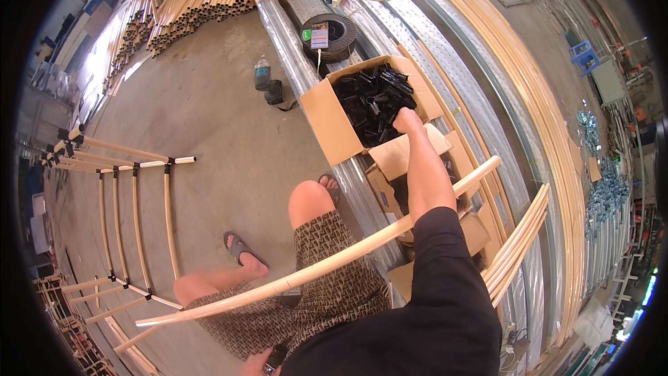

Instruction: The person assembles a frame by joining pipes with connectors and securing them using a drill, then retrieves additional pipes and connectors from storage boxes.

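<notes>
My right hand [406, 120] reaches into an open cardboard box [325, 120] heaped with black pipe-joint pieces [372, 97]. Its fingers are curled down at the near right side of the heap; what they hold, if anything, is hidden. A long cream-coloured pipe [327, 265] lies slantwise across my lap and passes by my right forearm. Low in the picture my left hand [256, 363] is partly visible beside my thigh, next to a wristwatch [274, 358]. The fingers of that hand are hidden.
A frame of cream pipes with black joints [136, 167] stands at left. Stacked pipes [209, 0] lie at the back. Plastic-wrapped metal profiles [445, 49] run along the right, bearing a wire spool [330, 36]. A bottle [261, 74] stands on the floor.
</notes>
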The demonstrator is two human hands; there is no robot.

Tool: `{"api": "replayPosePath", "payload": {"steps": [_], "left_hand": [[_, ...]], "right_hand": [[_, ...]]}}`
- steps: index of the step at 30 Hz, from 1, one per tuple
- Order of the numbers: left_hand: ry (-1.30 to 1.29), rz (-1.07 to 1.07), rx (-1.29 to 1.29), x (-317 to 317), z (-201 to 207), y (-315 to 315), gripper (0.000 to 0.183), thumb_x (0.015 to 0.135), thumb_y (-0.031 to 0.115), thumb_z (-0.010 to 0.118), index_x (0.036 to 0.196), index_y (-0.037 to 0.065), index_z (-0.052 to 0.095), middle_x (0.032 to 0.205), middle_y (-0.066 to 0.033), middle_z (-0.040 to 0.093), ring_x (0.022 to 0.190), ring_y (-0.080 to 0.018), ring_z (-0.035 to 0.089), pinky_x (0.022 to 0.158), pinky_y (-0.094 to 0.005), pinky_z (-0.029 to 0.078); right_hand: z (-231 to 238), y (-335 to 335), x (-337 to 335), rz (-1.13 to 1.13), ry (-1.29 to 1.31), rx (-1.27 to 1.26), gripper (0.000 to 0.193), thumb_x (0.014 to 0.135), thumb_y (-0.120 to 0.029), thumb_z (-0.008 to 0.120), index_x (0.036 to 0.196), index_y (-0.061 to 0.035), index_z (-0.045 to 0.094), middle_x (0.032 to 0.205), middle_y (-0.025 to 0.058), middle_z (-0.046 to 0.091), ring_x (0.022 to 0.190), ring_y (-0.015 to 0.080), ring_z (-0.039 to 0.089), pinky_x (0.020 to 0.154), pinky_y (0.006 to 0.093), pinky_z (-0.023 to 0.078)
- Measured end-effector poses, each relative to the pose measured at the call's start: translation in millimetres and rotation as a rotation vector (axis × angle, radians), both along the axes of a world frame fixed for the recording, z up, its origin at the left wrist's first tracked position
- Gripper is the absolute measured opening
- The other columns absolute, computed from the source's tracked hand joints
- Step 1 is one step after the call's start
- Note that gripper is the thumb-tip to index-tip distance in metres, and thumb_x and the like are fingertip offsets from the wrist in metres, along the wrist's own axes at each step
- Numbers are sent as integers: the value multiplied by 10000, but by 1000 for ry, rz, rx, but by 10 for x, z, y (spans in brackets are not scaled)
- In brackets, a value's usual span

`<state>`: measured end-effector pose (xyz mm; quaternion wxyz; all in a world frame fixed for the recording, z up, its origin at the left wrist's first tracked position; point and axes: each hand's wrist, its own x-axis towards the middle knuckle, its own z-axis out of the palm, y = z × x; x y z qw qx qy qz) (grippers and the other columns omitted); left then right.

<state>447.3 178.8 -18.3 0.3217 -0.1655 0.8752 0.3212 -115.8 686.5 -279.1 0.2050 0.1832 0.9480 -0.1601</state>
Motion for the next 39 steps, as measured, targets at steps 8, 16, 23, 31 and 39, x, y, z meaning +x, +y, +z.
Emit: {"api": "replayPosePath", "payload": {"steps": [8, 16, 23, 31, 39], "left_hand": [[44, 206, 50, -80, -132, 38, 529, 824, 98, 798, 1324, 66, 628, 1042, -162, 646, 923, -253, 650, 763, -351, 538], [-157, 288, 54, -318, -93, -88, 581, 760, 35, 784, 1321, 107, 650, 912, -13, 580, 710, -113, 509, 613, -251, 423], [-234, 325, 49, -524, -71, -14, 598, 759, 63, 774, 1338, 92, 627, 968, -37, 620, 764, -101, 527, 656, -259, 448], [504, 181, -104, -1883, -349, -964, 490, 858, 59, 603, 1339, -36, 579, 1130, -173, 677, 998, -248, 665, 864, -334, 523], [669, -297, 113, -3939, -564, -376, 262, 869, 87, 521, 1075, -50, 605, 1139, -169, 583, 1002, -303, 591, 929, -397, 443]], "right_hand": [[-949, -141, -67, -119, 223, -20, 285, 816, -233, 734, 1036, -51, 735, 1088, 231, 715, 1073, 381, 679, 942, 461, 547], [-1383, -673, -310, -209, 254, -25, 350, 925, -276, 703, 1076, 4, 558, 1030, 247, 699, 1016, 440, 679, 867, 500, 559], [-1321, -556, -46, 134, 339, -183, 348, 870, -166, 727, 1210, -109, 681, 1078, 185, 703, 1050, 379, 660, 914, 470, 529], [-1284, -647, 30, 91, 411, -212, 369, 845, -123, 736, 1209, -71, 700, 1101, 205, 702, 1068, 378, 656, 926, 459, 529], [-1324, -628, 432, 6, 606, -343, 363, 820, -142, 757, 1170, -65, 696, 966, 185, 710, 944, 382, 677, 831, 455, 539]]}}
